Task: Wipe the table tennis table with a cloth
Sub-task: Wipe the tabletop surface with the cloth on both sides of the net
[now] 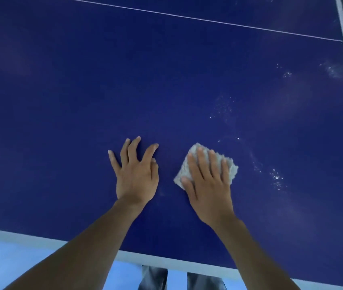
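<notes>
Right hand [208, 189] flat on squarish cloth [231, 167], corner pointing away, on table [82, 101].

Pale blue floor [19, 258], two grey trouser legs [153, 277] at the bottom

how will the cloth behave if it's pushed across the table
The cloth looks soft and nubbly, so it would probably flop if lifted by a corner. Pressed under the flat right hand, it should slide readily on the smooth table. Small and thin, it is likely light.
</notes>
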